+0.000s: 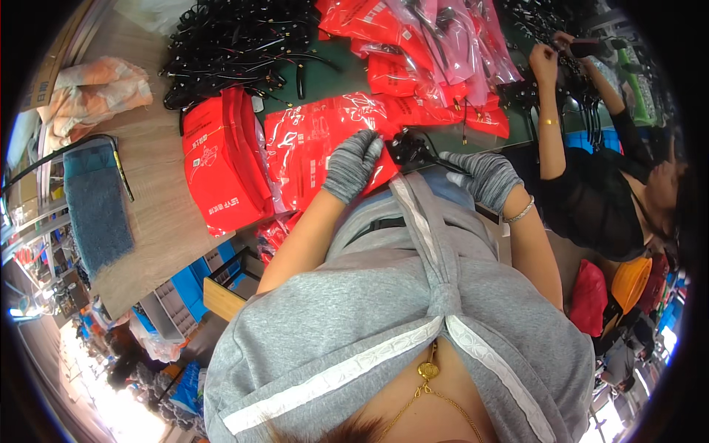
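My left hand [353, 167], in a grey knit glove, pinches the right edge of a red plastic bag [299, 144] lying at the table's near edge. My right hand [484, 179], gloved alike, is closed on the tail of a black cable bundle [413, 148]. The bundle's thicker end lies right beside the bag's edge and my left fingers; whether any of it is inside the bag I cannot tell. Left of this bag a stack of flat red bags [225, 162] rests on the table.
A heap of black cables [233, 48] lies at the back left. Filled red and pink bags [413, 48] pile up at the back middle. A folded blue towel [96, 203] and a checked cloth [100, 96] lie far left. At right, a co-worker's hand [544, 65] works among more black cables.
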Tool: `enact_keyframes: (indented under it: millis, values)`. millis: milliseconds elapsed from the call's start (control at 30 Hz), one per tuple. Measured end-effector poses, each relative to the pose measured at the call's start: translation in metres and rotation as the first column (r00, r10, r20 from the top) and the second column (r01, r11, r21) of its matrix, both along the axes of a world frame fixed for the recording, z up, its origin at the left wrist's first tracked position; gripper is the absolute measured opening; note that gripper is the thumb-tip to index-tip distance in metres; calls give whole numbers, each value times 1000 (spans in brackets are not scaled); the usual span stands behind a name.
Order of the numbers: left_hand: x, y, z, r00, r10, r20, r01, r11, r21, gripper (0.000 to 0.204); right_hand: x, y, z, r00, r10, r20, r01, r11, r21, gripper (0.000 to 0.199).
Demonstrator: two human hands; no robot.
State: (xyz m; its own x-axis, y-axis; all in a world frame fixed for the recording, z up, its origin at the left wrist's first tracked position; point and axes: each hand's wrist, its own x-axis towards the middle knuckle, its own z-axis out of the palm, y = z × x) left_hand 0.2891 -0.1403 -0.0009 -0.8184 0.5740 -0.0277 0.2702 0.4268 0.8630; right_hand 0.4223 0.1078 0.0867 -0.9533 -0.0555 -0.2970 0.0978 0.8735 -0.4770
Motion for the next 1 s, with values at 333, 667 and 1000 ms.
enact_keyframes:
  millis: [333,667,1000]
  values:
    - [-25,1,13,962,108,-252,-99,994,46,22,-13,-17,5,988,87,-125,-75,993,95,42]
    - [-34,6,16,952,-95,-292,64,991,-117,22,-2,-2,7,991,-1,-137,6,999,35,40]
    - [-30,4,9,897,-193,-399,105,967,-231,25,11,1,17,979,-199,-45,187,964,-188,42]
